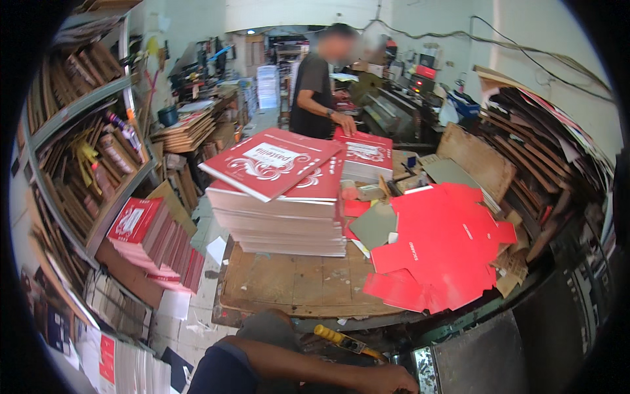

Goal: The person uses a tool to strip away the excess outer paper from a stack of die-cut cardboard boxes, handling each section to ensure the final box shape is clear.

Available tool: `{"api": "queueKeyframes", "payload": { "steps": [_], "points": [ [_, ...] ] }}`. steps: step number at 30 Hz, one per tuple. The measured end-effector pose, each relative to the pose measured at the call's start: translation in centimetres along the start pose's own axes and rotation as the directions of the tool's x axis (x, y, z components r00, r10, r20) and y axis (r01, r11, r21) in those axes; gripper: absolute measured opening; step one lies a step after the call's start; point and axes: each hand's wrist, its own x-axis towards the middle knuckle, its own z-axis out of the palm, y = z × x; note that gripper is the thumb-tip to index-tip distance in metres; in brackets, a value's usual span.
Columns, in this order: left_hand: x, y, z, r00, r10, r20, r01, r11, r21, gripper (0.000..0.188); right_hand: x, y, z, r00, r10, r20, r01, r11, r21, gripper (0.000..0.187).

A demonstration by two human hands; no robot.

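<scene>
My left forearm crosses the lower edge from a dark blue sleeve toward the right. My left hand (392, 379) is at the bottom edge, beside a dark flat metal machine plate (482, 358). Its fingers are mostly cut off by the picture's edge, so whether it holds anything is hidden. Just above the forearm lies a lever with a yellow grip (329, 335), apart from the hand. My right hand is out of view. In front of me, a tall stack of red-covered books (282, 226) stands on a worn wooden table (289, 282), its top copy turned askew.
Flat red die-cut card sheets (446, 246) cover the table's right side. Across it, another person (312, 88) rests a hand on a smaller red book stack (367, 154). Shelves (85, 111) crammed with boards line the left; more red books (154, 240) are piled below.
</scene>
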Motion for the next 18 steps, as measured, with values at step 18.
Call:
{"api": "queueKeyframes", "payload": {
  "steps": [18],
  "points": [
    [0.4, -1.5, 0.1, 0.982, 0.078, -0.174, -0.061, 0.993, 0.105, 0.038, 0.0, -1.2, -0.8, 0.999, -0.006, -0.053, 0.014, 0.990, 0.140, 0.022]
  ]
}}
